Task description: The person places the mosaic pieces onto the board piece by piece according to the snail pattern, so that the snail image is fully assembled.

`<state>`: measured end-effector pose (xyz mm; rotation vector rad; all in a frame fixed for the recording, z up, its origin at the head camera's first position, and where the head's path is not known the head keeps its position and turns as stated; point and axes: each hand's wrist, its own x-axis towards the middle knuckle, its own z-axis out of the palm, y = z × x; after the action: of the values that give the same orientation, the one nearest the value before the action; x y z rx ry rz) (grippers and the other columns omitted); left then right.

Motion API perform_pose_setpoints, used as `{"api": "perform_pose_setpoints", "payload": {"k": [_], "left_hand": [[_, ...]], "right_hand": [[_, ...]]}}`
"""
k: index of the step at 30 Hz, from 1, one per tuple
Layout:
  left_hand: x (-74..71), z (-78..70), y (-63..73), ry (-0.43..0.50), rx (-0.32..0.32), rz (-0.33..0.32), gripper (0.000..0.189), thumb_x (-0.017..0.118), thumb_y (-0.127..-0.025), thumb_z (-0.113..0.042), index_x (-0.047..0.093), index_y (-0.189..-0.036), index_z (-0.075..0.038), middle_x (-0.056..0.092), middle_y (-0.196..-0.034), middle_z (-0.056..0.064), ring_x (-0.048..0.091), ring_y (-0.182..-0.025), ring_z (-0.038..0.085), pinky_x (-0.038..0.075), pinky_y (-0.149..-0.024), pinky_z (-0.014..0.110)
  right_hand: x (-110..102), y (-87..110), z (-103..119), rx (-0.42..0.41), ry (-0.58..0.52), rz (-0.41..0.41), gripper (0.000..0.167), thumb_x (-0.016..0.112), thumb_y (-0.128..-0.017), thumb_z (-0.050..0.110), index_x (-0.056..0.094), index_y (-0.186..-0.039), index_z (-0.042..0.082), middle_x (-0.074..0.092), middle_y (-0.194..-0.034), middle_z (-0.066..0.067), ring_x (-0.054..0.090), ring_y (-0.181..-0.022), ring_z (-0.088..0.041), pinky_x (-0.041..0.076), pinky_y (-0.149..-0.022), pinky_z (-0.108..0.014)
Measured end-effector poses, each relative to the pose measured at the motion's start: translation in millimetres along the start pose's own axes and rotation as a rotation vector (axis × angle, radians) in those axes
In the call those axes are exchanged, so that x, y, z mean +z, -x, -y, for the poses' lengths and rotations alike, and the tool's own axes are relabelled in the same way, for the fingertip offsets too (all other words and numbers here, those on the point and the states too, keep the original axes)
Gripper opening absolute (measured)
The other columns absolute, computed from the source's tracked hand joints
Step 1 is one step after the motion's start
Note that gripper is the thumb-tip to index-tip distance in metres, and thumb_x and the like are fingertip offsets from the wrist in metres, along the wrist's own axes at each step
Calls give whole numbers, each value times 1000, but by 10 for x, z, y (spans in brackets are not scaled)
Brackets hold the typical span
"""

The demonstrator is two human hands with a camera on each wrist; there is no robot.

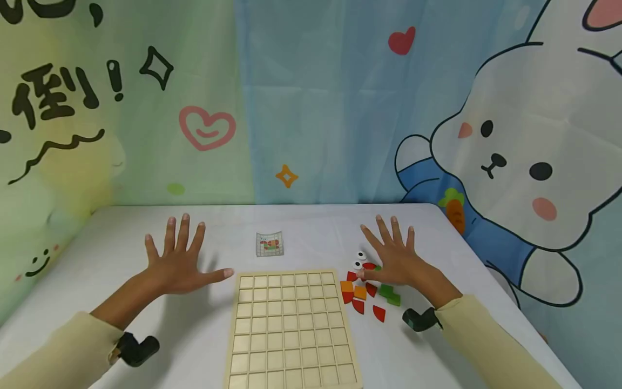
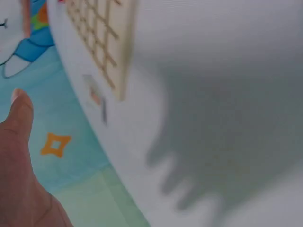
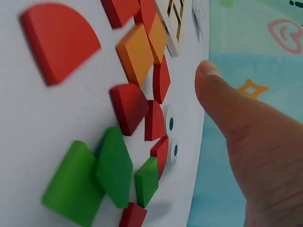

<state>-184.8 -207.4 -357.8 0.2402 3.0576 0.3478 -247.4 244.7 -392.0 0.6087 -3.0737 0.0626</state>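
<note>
Both hands hover over the white table with fingers spread, holding nothing. My left hand (image 1: 177, 267) is left of a wooden grid board (image 1: 293, 324), its thumb pointing toward the board's upper left corner. On the other side, my right hand (image 1: 396, 262) is above a loose group of coloured blocks. Among them are red quarter-round blocks (image 3: 59, 42), orange square blocks (image 3: 136, 54), green blocks (image 3: 75, 184) and white round pieces with dark centres (image 3: 171, 120). In the right wrist view the thumb (image 3: 220, 99) stands apart from the blocks.
A small card with a coloured picture on a grid (image 1: 269, 244) lies behind the board. Behind the table (image 1: 320, 232) hangs a printed curtain (image 1: 311, 97) with a rabbit and hearts. Dark wrist cameras (image 1: 138, 350) are strapped at both sleeves.
</note>
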Motion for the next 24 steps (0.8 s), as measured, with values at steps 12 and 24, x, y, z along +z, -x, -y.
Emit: {"api": "perform_pose_setpoints", "payload": {"k": [12, 24], "left_hand": [[57, -16, 376, 162, 189, 76, 113, 63, -81, -67, 14, -152, 7, 1, -156, 33, -2, -142, 51, -9, -104, 68], [262, -108, 521, 332, 274, 52, 115, 67, -83, -61, 4, -154, 3, -11, -158, 26, -17, -143, 41, -10, -107, 65]], "right_hand": [[30, 268, 150, -297, -152, -150, 58, 82, -79, 29, 62, -132, 15, 48, -142, -12, 24, -140, -39, 22, -106, -65], [163, 433, 316, -398, -393, -112, 15, 82, -79, 18, 75, -93, 17, 61, -92, 11, 51, -98, -14, 22, -106, -60]]}}
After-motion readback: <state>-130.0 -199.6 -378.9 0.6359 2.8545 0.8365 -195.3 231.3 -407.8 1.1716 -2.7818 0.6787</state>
